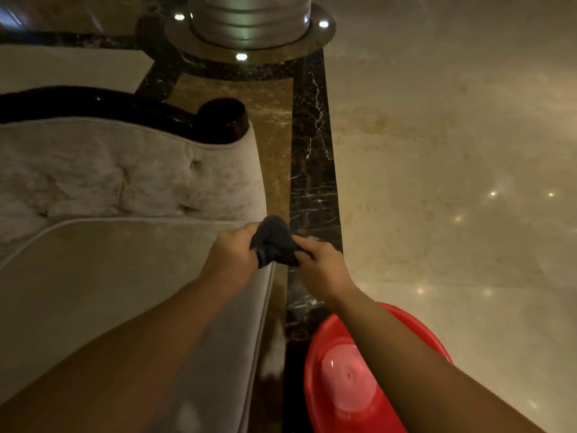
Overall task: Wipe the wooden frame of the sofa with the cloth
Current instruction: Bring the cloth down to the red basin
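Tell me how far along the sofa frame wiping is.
Done: nothing visibly wiped yet. In hand: the left hand and right hand both grip the bunched dark grey cloth above the sofa's edge, apparently wringing or folding it, with the red plastic basin below. Left: the glossy dark wooden frame, curling behind the beige cushions, is not being touched.

Two hands are seen: left point(231, 250), right point(323, 265). One dark cloth point(274, 242), one sofa point(125, 276), one red basin point(346, 379), one column base point(249, 29) are counted.
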Demonstrator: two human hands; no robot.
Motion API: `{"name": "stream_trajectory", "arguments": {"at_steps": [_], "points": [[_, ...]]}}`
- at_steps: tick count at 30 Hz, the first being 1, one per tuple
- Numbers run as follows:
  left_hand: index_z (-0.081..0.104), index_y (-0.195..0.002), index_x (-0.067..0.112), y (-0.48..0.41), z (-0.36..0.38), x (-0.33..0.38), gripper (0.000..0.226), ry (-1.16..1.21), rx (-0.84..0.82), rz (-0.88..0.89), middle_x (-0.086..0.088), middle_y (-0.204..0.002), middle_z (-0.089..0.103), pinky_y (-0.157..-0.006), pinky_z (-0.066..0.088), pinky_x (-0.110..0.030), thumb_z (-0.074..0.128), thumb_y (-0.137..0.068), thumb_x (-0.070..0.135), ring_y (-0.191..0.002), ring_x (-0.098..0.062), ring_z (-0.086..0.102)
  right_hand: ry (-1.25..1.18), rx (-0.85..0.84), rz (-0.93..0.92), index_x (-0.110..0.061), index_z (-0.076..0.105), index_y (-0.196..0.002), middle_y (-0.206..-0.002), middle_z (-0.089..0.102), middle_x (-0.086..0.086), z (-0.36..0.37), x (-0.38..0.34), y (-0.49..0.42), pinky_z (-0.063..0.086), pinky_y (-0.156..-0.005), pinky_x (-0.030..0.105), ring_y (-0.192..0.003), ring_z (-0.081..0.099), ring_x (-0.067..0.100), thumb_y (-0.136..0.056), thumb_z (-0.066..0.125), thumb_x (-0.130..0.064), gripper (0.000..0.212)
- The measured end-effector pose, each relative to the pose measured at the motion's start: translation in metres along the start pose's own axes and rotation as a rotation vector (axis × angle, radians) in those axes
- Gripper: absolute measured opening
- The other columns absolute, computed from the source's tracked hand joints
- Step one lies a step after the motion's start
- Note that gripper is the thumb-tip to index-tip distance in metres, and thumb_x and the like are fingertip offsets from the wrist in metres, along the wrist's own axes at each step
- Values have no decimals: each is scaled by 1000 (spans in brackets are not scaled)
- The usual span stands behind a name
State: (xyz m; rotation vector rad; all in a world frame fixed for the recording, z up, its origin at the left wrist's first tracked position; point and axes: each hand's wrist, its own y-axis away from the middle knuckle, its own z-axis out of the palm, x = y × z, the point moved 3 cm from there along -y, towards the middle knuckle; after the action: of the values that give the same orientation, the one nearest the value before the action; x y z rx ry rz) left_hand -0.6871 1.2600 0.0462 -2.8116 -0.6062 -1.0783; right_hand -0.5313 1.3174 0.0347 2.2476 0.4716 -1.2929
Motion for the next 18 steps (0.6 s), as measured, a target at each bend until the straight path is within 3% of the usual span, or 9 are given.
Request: {"name": "stream_trajectory", "arguments": {"at_steps": [3, 6, 9, 11, 13, 15, 17, 18], "points": [[64, -119, 17, 52, 39, 24, 30, 179, 53, -82, -5, -101, 69, -74, 49, -29, 61, -90, 20, -87, -17, 61, -757, 31, 282, -13, 70, -110, -95, 76, 9, -16, 35, 51, 54, -84, 26, -93, 70, 21, -94, 41, -1, 35], [68, -114, 28, 91, 88, 51, 38, 676, -211, -367, -3, -110, 72, -75, 57, -32, 71, -79, 40, -93, -16, 67, -1202, 39, 476, -8, 65, -114, -105, 72, 19, -36, 70, 94, 48, -97, 43, -92, 67, 29, -96, 35, -5, 34], [66, -119, 25, 126, 138, 67, 62, 1149, -603, -613, -9, -111, 71, -68, 57, -38, 73, -69, 60, -96, -22, 69, -1379, 25, 608, -5, 57, -124, -122, 52, 20, -62, 107, 134, 28, -111, 46, -102, 52, 36, -93, 40, -12, 36], [68, -117, 22, 145, 173, 69, 68, 1187, -685, -722, -9, -111, 72, -73, 53, -35, 78, -62, 61, -99, -24, 68, -1428, -22, 671, -7, 63, -110, -119, 53, 21, -78, 136, 156, 30, -105, 48, -100, 51, 36, -91, 41, -16, 30], [73, -109, 21, 159, 211, 66, 68, 1090, -664, -780, -6, -108, 74, -76, 54, -36, 85, -52, 56, -98, -24, 68, -1418, -7, 727, -8, 61, -111, -116, 58, 16, -90, 166, 172, 41, -93, 44, -103, 54, 32, -91, 44, -21, 30], [72, -108, 15, 166, 253, 58, 58, 1083, -556, -808, -6, -108, 74, -89, 53, -41, 83, -60, 45, -100, -24, 69, -1376, 62, 791, -5, 58, -123, -115, 60, 12, -101, 204, 182, 49, -86, 32, -97, 58, 24, -94, 47, -31, 41], [69, -112, 12, 174, 293, 50, 44, 1145, -436, -843, -8, -109, 74, -88, 53, -39, 74, -76, 36, -99, -23, 70, -1294, 76, 857, -4, 53, -134, -122, 56, 13, -104, 244, 192, 42, -104, 32, -108, 54, 25, -92, 53, -43, 57], [68, -113, 15, 178, 312, 43, 36, 1153, -370, -863, -8, -109, 73, -84, 54, -38, 69, -82, 35, -98, -23, 70, -1209, 40, 897, -4, 55, -132, -120, 58, 15, -100, 264, 196, 42, -106, 36, -108, 55, 26, -90, 57, -43, 58]]}}
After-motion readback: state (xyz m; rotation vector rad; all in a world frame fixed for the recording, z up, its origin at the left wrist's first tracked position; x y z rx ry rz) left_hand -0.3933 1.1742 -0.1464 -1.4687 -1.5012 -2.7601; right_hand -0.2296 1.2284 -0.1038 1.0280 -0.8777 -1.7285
